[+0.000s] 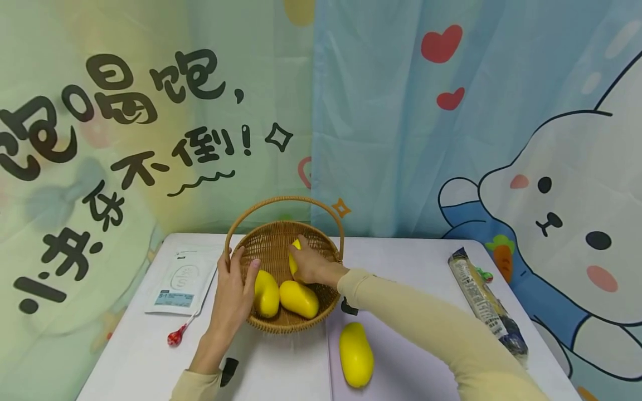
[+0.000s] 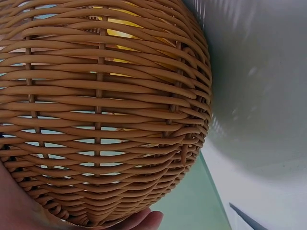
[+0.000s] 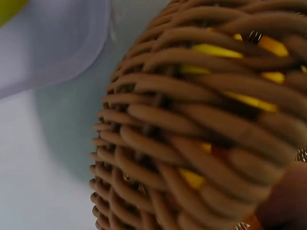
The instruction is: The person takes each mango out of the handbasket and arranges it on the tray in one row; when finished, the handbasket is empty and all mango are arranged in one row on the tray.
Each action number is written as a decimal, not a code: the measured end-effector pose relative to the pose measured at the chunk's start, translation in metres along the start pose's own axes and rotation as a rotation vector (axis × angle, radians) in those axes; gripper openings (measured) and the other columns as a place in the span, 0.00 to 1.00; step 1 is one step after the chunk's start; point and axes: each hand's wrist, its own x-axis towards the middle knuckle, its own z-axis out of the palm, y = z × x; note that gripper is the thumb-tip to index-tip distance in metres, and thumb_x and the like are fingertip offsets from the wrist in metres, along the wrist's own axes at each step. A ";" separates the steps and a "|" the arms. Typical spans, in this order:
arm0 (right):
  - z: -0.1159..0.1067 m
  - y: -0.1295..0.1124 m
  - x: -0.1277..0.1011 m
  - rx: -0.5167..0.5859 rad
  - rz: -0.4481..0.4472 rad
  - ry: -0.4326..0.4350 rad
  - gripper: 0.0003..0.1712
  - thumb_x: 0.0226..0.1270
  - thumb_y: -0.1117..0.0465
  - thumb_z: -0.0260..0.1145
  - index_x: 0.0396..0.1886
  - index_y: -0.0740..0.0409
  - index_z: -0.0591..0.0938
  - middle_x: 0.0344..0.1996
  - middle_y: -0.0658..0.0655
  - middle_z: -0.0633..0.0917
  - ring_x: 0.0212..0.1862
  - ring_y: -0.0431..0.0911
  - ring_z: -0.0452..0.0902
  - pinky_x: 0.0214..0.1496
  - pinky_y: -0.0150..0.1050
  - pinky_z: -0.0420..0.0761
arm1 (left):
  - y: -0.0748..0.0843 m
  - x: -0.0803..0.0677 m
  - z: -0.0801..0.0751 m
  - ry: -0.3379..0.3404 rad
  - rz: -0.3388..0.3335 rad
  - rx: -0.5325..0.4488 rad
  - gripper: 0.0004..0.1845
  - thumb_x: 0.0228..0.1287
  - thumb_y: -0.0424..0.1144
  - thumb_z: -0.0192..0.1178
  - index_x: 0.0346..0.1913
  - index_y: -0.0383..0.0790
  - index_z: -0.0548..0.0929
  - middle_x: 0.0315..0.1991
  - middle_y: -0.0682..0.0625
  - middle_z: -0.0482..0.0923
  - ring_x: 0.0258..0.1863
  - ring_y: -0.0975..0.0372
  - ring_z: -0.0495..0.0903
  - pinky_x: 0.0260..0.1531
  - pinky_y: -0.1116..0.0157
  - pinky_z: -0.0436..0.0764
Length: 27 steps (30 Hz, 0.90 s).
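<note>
A brown wicker basket (image 1: 273, 239) with a tall arched handle tilts toward me over the table. My left hand (image 1: 232, 298) grips its left rim, thumb at the inner side; in the left wrist view the woven wall (image 2: 100, 105) fills most of the picture. My right hand (image 1: 312, 264) reaches inside and holds a yellow mango (image 1: 294, 257), partly hidden by the fingers. Two more mangoes lie in the basket, a left one (image 1: 266, 294) and a middle one (image 1: 299, 299). The right wrist view shows yellow through the basket's weave (image 3: 192, 115).
Another mango (image 1: 356, 355) lies on a pale purple board (image 1: 401, 356) in front of the basket. At left are a white packet (image 1: 183, 278) and a red lollipop (image 1: 176, 336). A long wrapped package (image 1: 484, 301) lies at right, beside a small red-and-green item (image 1: 484, 274).
</note>
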 end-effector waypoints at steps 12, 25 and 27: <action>-0.033 -0.013 -0.010 -0.054 -0.065 0.038 0.44 0.68 0.59 0.72 0.79 0.59 0.62 0.81 0.67 0.47 0.67 0.58 0.75 0.50 0.40 0.83 | 0.001 0.000 0.000 -0.003 0.013 0.006 0.38 0.78 0.63 0.44 0.79 0.41 0.59 0.79 0.33 0.45 0.72 0.36 0.64 0.65 0.36 0.70; -0.063 -0.026 -0.067 -0.023 -0.188 0.021 0.46 0.67 0.57 0.73 0.80 0.57 0.61 0.81 0.66 0.48 0.76 0.60 0.62 0.69 0.48 0.76 | 0.000 0.000 -0.001 -0.002 0.007 0.024 0.38 0.78 0.63 0.43 0.79 0.41 0.59 0.79 0.33 0.45 0.72 0.36 0.63 0.66 0.37 0.68; -0.064 -0.025 -0.081 0.004 -0.204 0.020 0.46 0.67 0.58 0.73 0.80 0.56 0.61 0.81 0.66 0.49 0.76 0.61 0.63 0.69 0.50 0.75 | 0.000 0.000 -0.001 -0.002 0.008 0.021 0.38 0.78 0.63 0.43 0.79 0.40 0.59 0.79 0.33 0.45 0.72 0.36 0.63 0.67 0.37 0.68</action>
